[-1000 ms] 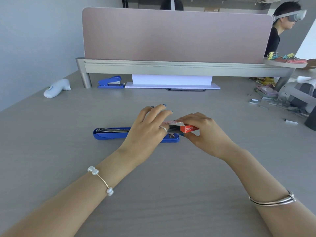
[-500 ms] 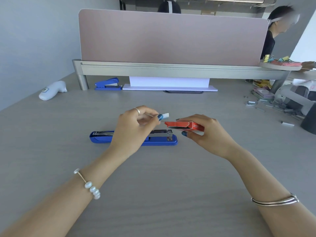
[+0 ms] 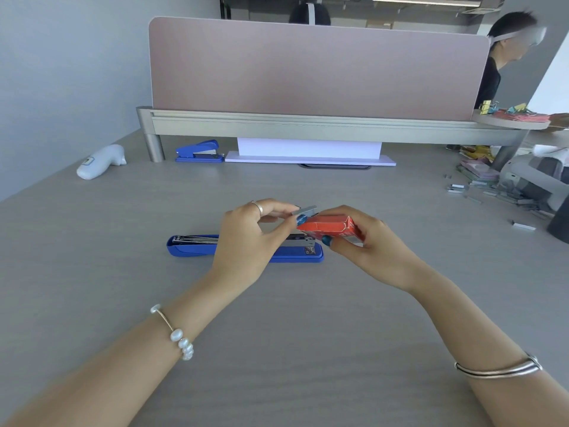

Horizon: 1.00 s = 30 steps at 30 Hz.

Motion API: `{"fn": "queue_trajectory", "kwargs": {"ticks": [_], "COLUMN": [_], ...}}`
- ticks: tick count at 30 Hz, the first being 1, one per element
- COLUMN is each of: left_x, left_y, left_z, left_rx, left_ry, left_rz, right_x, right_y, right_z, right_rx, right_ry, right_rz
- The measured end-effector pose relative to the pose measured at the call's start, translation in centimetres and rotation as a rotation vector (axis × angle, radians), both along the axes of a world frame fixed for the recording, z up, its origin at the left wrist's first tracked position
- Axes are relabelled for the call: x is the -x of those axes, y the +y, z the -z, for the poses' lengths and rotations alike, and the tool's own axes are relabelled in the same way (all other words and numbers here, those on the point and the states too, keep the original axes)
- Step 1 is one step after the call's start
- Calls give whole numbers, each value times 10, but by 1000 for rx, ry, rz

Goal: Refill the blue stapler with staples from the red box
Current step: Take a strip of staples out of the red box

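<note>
Just above the bench [image 3: 123, 303], the left hand [image 3: 249, 238] pinches a staple strip [image 3: 304, 210]; the right hand [image 3: 369, 245] grips the red box [image 3: 329, 226] at three o'clock. Blue stapler [image 3: 191, 246] lies open beneath. Best lowered level, legs down, into the channel.

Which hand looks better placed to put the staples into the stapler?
Left. The left hand already pinches the staples right above the open stapler; the right hand is busy holding the red box.
</note>
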<state>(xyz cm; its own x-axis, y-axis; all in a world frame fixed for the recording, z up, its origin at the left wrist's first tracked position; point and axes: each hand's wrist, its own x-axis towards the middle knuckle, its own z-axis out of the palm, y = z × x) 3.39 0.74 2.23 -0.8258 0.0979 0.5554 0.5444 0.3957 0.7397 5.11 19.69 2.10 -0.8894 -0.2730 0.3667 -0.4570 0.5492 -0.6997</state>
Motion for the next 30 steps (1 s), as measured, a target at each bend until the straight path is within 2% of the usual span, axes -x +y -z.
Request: {"fn": "queue_trajectory", "kwargs": {"ticks": [10, 22, 30], "left_x": [-1, 4, 3], "left_y": [0, 1, 3], "left_z": [4, 5, 9], "left_rx": [68, -131, -103], "left_ry": [137, -72, -86], "left_rz": [-2, 93, 112], "right_x": [-6, -3, -1], "right_y": [-6, -8, -8], "right_z": [-2, 0, 3], "right_rx": [110, 119, 161], "right_ry": [-90, -55, -97], "right_rz": [-17, 57, 69]}}
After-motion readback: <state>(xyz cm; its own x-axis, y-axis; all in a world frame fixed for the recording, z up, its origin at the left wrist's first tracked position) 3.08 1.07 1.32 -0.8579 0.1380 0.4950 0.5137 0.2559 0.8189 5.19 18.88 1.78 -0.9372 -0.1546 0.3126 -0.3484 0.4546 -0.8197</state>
